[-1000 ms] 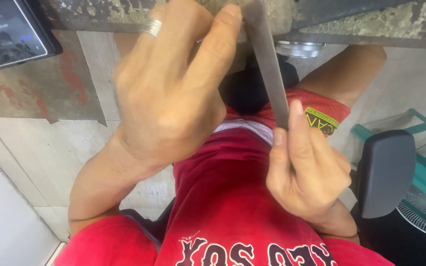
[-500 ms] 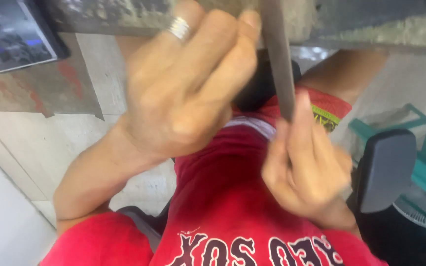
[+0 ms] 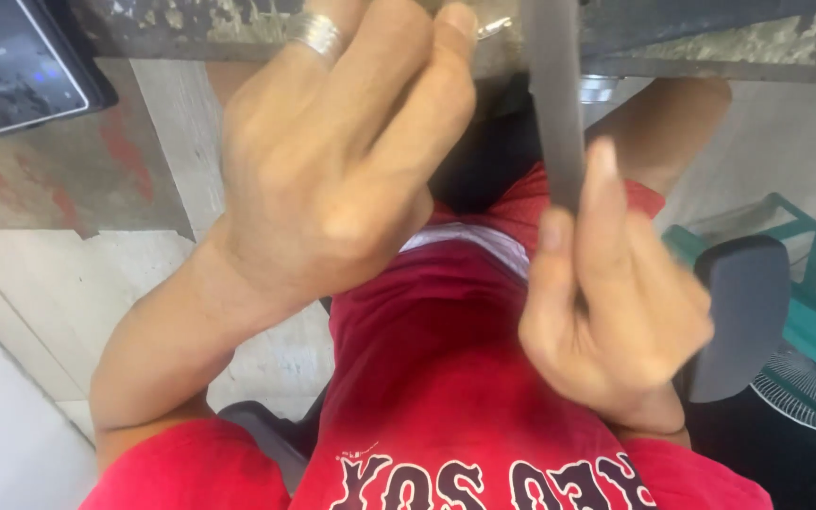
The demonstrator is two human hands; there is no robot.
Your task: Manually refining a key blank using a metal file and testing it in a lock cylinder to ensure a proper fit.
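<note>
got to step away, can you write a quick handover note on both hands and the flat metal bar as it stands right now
Right hand: closed around the lower end of the flat grey metal bar, fingers extended along its face.
Left hand: raised beside the bar near the workbench edge, ring on one finger; whether it grips anything is hidden.
Bar: runs from the right hand up to the bench edge.
Done and left: cannot be read from this view; the bar's upper end and any workpiece are out of sight.

Two hands showed: the left hand (image 3: 332, 161) with one silver ring (image 3: 315, 33), and the right hand (image 3: 616, 302) around one flat grey metal strip (image 3: 554, 104). One dark screen (image 3: 11, 66) sat upper left, and one fan (image 3: 809, 392) lower right.
</note>
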